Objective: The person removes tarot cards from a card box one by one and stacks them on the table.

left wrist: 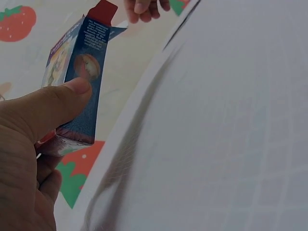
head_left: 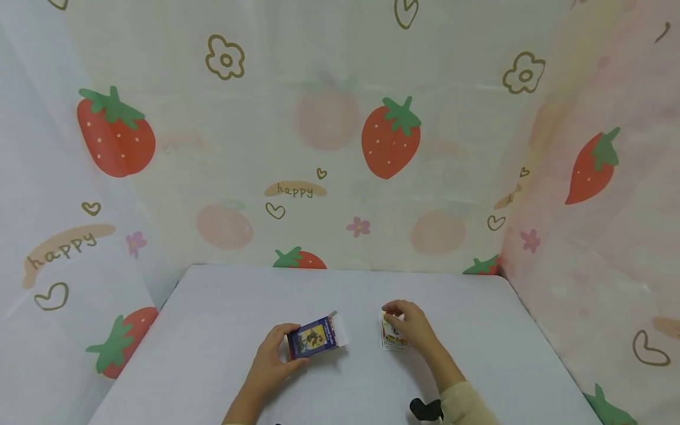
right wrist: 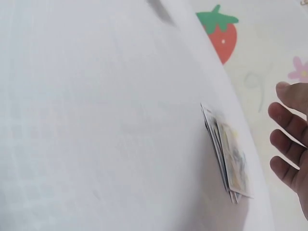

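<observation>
The left hand [head_left: 273, 357] grips a dark blue card box [head_left: 313, 337], thumb [left wrist: 57, 103] pressed on one narrow side and the other fingers curled behind, its flap open toward the other hand. The right hand [head_left: 411, 326] hovers over a small stack of cards [head_left: 391, 339] lying on the white table [head_left: 212, 319]; in the wrist view its fingers [right wrist: 286, 144] are spread loosely just beside the stack [right wrist: 230, 161], apart from it, holding nothing.

The stack looks slightly fanned, so squaring its edges between thumb and fingertips before lifting would probably help. Keeping the box steady, mouth tilted toward the cards, should ease entry.
</observation>
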Demonstrator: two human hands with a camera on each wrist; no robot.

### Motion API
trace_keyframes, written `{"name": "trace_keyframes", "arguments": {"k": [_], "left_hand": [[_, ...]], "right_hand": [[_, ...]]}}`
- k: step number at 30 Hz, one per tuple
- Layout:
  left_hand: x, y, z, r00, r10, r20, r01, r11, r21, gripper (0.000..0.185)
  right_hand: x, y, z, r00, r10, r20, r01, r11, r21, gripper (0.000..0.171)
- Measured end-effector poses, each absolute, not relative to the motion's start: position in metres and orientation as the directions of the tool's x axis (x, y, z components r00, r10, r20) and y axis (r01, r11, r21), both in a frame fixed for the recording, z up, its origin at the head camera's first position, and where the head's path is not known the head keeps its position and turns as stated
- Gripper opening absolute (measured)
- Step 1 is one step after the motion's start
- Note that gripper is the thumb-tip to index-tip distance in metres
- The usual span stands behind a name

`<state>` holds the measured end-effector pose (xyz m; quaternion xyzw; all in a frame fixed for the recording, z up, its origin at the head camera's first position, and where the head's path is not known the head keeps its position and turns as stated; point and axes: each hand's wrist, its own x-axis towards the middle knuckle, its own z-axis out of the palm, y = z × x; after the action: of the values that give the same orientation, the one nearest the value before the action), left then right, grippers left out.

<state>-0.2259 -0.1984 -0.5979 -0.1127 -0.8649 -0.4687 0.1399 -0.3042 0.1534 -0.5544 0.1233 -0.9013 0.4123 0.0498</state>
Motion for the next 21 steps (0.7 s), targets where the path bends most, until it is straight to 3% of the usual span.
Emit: {"name": "trace_keyframes", "arguments": {"k": [21], "left_hand": [[-0.226, -0.198, -0.597, -0.926, 0.067, 0.372, 0.349, 0.530, 0.773, 0.077]], "right_hand": [[-0.267, 0.108, -0.559, -0.936, -0.205, 0.285, -0.351, 0.542, -0.764, 0.013]]}}
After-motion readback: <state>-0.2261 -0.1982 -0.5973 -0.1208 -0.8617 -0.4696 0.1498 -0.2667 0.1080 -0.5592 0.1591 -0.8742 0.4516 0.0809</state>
